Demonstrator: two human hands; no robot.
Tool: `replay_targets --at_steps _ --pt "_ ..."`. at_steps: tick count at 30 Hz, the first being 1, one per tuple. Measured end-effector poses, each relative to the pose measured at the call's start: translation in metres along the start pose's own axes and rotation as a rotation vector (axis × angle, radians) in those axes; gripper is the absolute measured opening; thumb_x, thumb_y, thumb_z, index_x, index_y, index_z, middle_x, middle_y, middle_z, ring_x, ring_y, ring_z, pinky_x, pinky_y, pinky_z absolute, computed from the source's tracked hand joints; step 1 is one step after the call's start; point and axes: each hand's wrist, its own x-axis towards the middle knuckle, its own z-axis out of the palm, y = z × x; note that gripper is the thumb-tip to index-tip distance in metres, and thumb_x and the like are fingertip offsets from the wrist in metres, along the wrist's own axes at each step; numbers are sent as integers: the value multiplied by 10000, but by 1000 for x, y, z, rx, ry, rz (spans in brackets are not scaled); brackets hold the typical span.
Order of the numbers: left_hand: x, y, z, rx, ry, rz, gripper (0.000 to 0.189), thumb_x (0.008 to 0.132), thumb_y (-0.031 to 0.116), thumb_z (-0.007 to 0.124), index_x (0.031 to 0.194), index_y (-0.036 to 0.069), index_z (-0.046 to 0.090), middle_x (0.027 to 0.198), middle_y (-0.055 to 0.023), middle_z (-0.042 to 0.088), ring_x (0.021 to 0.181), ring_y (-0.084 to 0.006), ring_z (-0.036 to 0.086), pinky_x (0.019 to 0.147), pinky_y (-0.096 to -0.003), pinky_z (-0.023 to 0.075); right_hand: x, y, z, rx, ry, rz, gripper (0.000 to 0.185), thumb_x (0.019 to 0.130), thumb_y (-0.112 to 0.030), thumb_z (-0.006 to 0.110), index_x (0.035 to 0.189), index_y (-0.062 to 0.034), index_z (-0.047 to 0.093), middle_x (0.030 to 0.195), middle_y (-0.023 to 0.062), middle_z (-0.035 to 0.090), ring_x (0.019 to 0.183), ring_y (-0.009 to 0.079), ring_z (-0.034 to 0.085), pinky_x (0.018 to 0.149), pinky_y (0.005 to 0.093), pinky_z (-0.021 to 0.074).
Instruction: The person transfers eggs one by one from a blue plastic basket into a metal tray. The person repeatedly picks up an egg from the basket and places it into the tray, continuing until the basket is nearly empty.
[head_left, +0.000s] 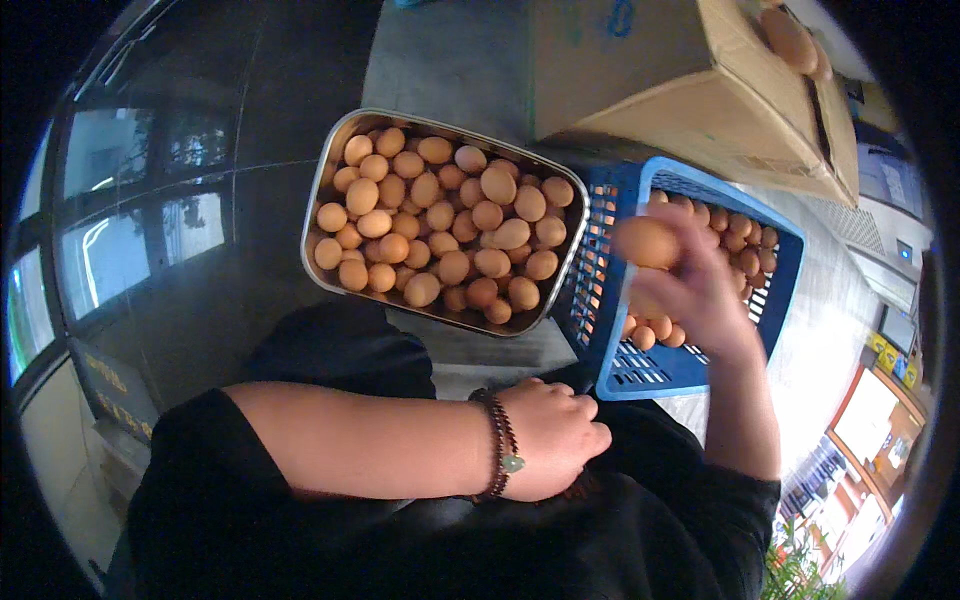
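Between thumb and fingers, my right hand (694, 277) holds a brown egg (649, 241) over the left rim of a blue plastic crate (787, 300); the hand is slightly blurred. More brown eggs (739, 225) lie inside that crate, partly hidden by the hand. To its left, a rectangular metal pan (309, 232) holds many brown eggs (454, 266) piled in layers. My left hand (559, 439), with beaded bracelets at the wrist, rests on my lap below the pan, fingers curled and no object visible in it.
A large cardboard box (637, 75) stands behind the crate, with eggs (791, 41) visible at its far upper edge. The pan sits on a grey surface (450, 67). Dark glossy floor tiles (285, 90) lie at the left. Green plant leaves (806, 559) show at the lower right.
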Motion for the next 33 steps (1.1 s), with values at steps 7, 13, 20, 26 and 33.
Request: replay_targets --at_steps 7,13,20,26,33 --pt "-25 -5 -8 11 103 -12 101 809 144 564 872 67 579 854 -120 576 829 -293 616 715 -427 519 113 25 180 -658 -341 80 511 834 -262 635 1302 -189 443 1210 140 539 1079 321 569 880 435 502" --pt "-40 -8 -15 -5 136 -30 102 826 146 530 887 77 574 853 -111 563 836 -296 610 730 -417 515 134 52 213 -878 -567 7 391 888 -193 523 1277 -206 488 1267 106 483 1124 306 531 912 419 491" --pt "-40 -9 -25 -33 55 -13 231 827 146 526 1038 79 590 956 -99 561 945 -293 578 847 -400 474 132 55 221 -916 -581 13 571 837 -229 594 1377 -244 411 1342 86 437 1202 319 467 929 434 477" --pt "-24 -4 -27 -74 69 33 182 819 163 610 977 77 584 938 -115 579 903 -308 604 800 -412 503 81 9 170 -743 -411 -89 532 789 -198 646 1295 -232 487 1193 91 529 1115 299 528 854 418 501" --pt "-3 0 -19 -123 -88 -29 321 796 173 655 1090 62 595 1073 -108 584 991 -306 575 894 -407 460 -13 67 -18 -592 487 225 165 847 -98 617 1009 -72 632 896 107 657 814 241 651 702 334 522"
